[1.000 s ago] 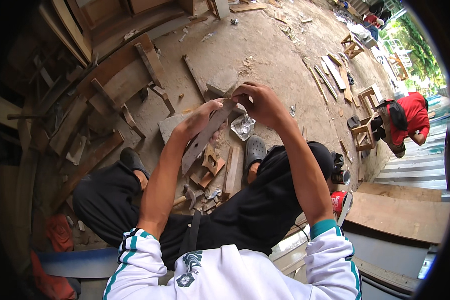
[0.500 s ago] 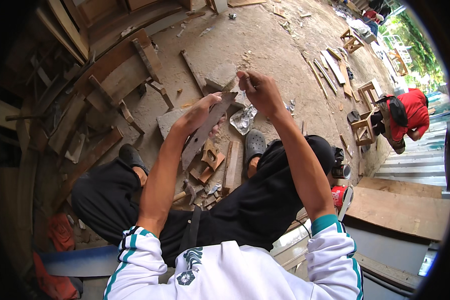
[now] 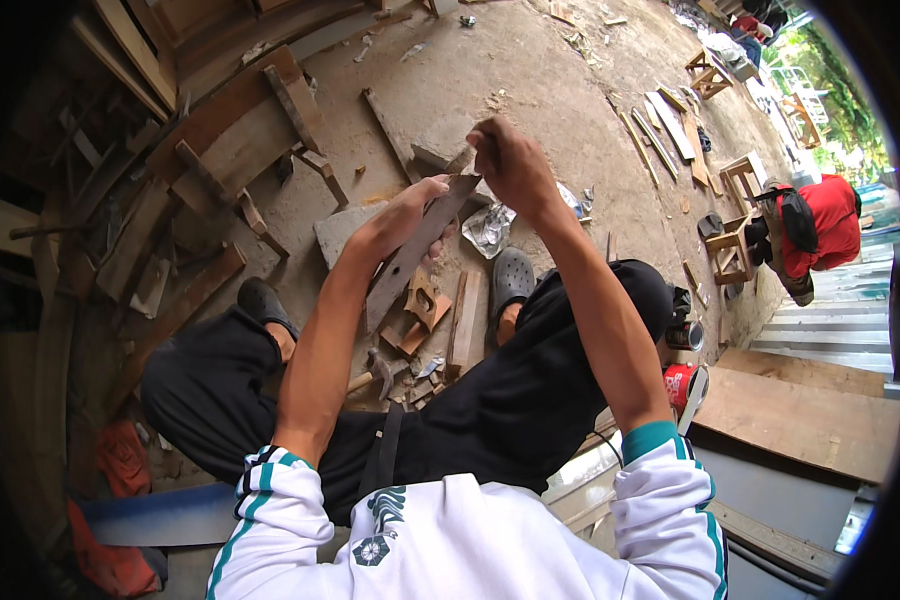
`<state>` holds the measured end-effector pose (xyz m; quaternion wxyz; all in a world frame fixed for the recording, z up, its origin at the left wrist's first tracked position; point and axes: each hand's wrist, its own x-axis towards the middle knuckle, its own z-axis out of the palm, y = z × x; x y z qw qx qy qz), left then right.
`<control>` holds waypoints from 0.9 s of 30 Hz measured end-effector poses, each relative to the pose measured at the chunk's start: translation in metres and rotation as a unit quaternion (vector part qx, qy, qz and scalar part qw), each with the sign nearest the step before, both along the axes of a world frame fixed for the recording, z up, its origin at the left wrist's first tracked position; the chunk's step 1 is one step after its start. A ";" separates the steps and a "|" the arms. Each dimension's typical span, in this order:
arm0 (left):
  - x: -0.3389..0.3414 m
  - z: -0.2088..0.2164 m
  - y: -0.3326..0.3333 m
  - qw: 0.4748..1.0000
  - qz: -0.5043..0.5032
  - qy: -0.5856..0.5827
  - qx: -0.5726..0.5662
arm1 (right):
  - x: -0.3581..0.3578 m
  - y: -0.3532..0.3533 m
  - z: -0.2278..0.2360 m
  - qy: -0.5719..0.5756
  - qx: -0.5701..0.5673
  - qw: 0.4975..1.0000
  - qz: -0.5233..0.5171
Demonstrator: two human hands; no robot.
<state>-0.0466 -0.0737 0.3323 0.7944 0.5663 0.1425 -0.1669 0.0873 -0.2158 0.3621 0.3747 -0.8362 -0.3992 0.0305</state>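
My left hand [image 3: 395, 222] is wrapped round a flat, greyish, tapered plate [image 3: 410, 255] with dark spots on its face; whether it is wood or metal I cannot tell. The plate slants up and right between my knees. At its far end, my right hand [image 3: 510, 165] is closed, with fingertips pinched close to the tip. What those fingers hold, if anything, is too small to make out. Below the plate lie a brown wooden piece with a hole [image 3: 422, 300], a wooden strip [image 3: 464, 318] and a claw hammer [image 3: 378, 370].
Concrete blocks [image 3: 338, 232] and crumpled foil [image 3: 488, 230] lie beyond my feet. Wooden frames [image 3: 240, 150] crowd the left. To the right are a red can [image 3: 678, 384], a plywood sheet [image 3: 800, 405], small wooden stools [image 3: 730, 255] and a person in red [image 3: 830, 225] bending over.
My right hand has turned and dropped slightly, its fingers drawing in closer to the plate's far tip. My left hand keeps its hold, with the plate tilted slightly differently.
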 end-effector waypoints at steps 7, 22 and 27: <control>0.000 -0.004 0.006 1.000 -0.001 0.001 -0.012 | 0.004 -0.001 0.002 0.065 0.029 0.989 0.128; 0.000 -0.007 0.002 0.999 0.020 -0.029 -0.028 | 0.010 0.003 0.005 0.073 -0.073 0.994 -0.031; 0.008 -0.017 0.000 0.986 0.107 -0.116 0.051 | 0.013 0.000 -0.010 0.202 0.007 0.979 -0.014</control>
